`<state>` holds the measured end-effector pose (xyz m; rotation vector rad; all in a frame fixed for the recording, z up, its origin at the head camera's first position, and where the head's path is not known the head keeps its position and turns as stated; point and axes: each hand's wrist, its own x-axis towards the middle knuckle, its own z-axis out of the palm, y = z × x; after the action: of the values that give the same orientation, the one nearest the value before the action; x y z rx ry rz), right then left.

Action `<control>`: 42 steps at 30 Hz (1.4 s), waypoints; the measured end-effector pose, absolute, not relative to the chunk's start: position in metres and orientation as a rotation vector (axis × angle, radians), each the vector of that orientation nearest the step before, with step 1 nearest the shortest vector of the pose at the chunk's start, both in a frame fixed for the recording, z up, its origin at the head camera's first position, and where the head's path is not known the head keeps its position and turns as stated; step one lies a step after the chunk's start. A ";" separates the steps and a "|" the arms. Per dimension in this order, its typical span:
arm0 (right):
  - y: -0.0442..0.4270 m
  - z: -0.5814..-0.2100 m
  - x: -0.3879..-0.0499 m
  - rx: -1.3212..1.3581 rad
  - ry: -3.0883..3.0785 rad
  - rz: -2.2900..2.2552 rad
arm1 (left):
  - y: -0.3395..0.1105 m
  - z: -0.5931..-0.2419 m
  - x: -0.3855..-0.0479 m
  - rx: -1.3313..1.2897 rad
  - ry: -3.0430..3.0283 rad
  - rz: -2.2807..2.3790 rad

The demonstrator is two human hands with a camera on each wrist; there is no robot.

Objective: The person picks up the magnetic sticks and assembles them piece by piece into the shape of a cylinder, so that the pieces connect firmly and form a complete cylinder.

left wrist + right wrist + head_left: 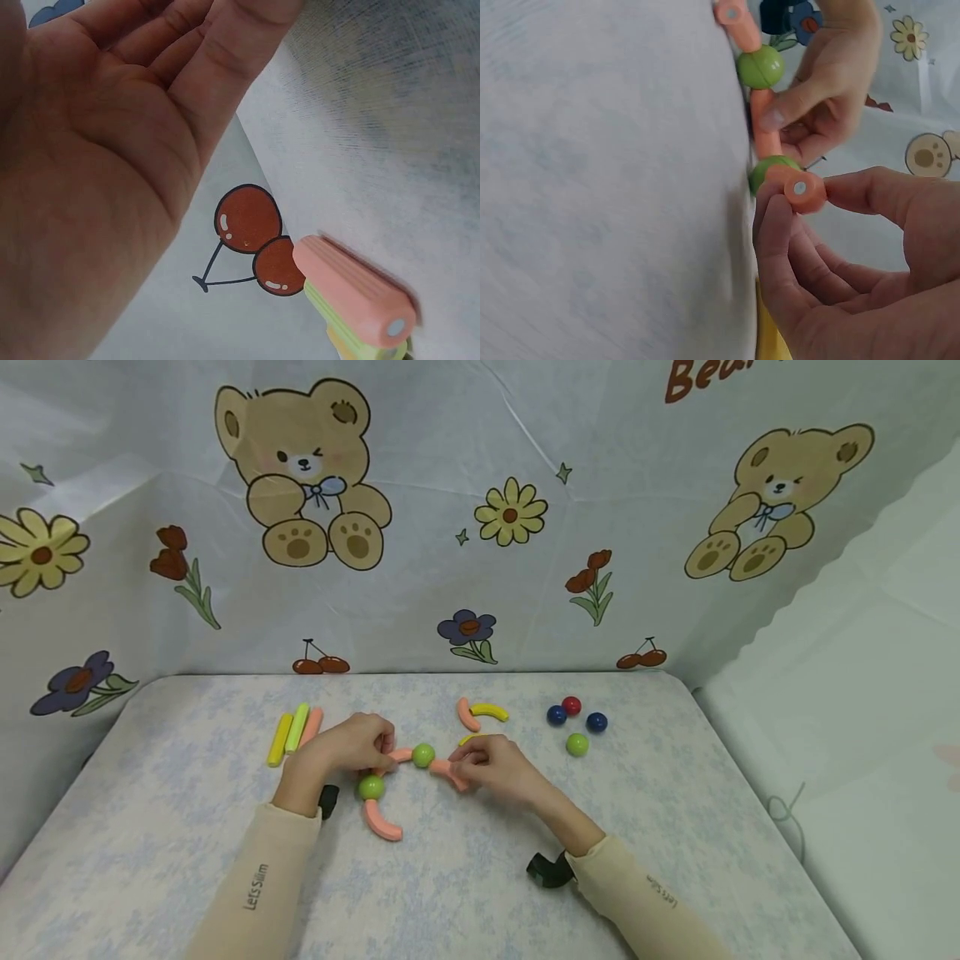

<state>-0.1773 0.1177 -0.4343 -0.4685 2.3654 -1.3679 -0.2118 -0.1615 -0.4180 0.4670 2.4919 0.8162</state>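
A chain of curved pink pieces and green balls lies on the table, with one pink piece (383, 822) at its near left end beside a green ball (371, 787). The left hand (348, 745) pinches the middle pink piece (764, 129) between thumb and fingers. Right of the other green ball (423, 755), the right hand (498, 767) holds the pink piece (447, 772) at that end by thumb and fingertips. In the right wrist view this piece's end (805, 193) faces the camera, a pale disc on it. The left wrist view hides the left fingertips.
Straight yellow (280, 740), light green (297, 728) and pink sticks (311, 727) lie at the left. Behind the hands are curved pink (468, 715) and yellow pieces (490, 712). Red (572, 706), blue (597, 722) and green balls (577, 744) stand at the right.
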 end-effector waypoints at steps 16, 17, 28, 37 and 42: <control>0.115 -0.440 -0.177 -0.392 2.254 -1.435 | -0.158 -0.417 -0.210 0.476 2.492 0.801; 0.114 -0.441 -0.177 -0.397 2.270 -1.422 | -0.157 -0.416 -0.210 0.478 2.486 0.804; 0.112 -0.442 -0.171 -0.480 2.449 -1.283 | -0.147 -0.414 -0.206 0.473 2.458 0.834; 0.113 -0.439 -0.169 -0.479 2.453 -1.267 | -0.137 -0.418 -0.206 0.583 2.531 0.817; 0.113 -0.439 -0.167 -0.519 2.486 -1.189 | -0.135 -0.420 -0.208 0.592 2.551 0.788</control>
<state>-0.1673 0.1129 -0.4387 -0.5189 2.4862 -1.1895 -0.2085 -0.1346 -0.4202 0.5917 2.5509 0.7877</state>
